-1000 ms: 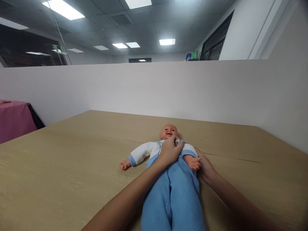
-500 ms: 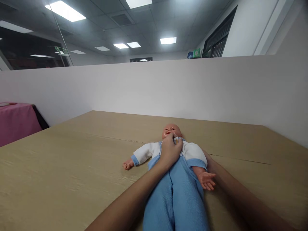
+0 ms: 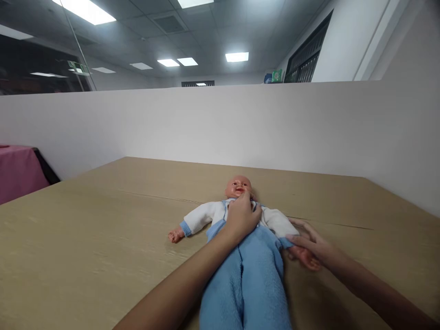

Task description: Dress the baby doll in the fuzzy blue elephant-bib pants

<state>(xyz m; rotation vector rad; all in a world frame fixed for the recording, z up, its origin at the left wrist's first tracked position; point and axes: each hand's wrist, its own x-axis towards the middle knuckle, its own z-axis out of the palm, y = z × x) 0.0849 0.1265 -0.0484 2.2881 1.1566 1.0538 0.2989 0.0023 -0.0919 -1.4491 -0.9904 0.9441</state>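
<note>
A baby doll (image 3: pixel 240 256) in a white top and blue trousers lies on its back on the wooden table (image 3: pixel 85 238), head pointing away from me. My left hand (image 3: pixel 242 215) rests on its chest, fingers pinched on the clothing just below the chin. My right hand (image 3: pixel 305 245) is curled around the doll's wrist and small plastic hand at the right side. The doll's other arm (image 3: pixel 187 222) lies stretched out to the left on the table.
A white partition wall (image 3: pixel 220 123) runs along the far edge and right side of the table. A surface with a pink cover (image 3: pixel 17 172) stands at the far left. Ceiling lights are overhead.
My right hand has come out from beside the doll's body and taken hold of its wrist. The doll's right-side arm has swung outward. My left hand stays on the chest.
</note>
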